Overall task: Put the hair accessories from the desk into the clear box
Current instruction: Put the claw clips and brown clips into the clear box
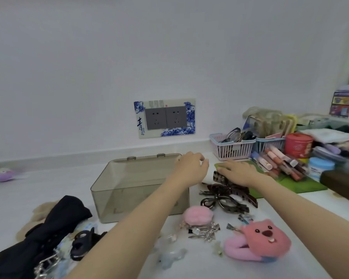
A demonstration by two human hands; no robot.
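The clear smoky box [117,198] stands open in the middle of the white desk and looks empty inside. My left hand [191,168] hovers at its far right corner with fingers loosely curled and nothing visible in it. Just right of it, my right hand [240,171] lies flat on a dark claw clip [219,177], its fingertips at a pale green piece. In front of the hands lie brown tortoiseshell claw clips [232,193], a pink pompom [197,215], small silver clips [206,232] and a pink plush animal piece [260,240]. A black bow [52,224] and a beige scrunchie [38,211] lie left of the box.
At the back right stand a pink basket [230,152] with glasses, a blue basket, lip glosses [278,160] on a green mat [302,184], a red tin [298,144] and a blue-lidded jar [320,168]. A wall socket plate [165,117] is behind. A small plush toy [2,175] sits far left.
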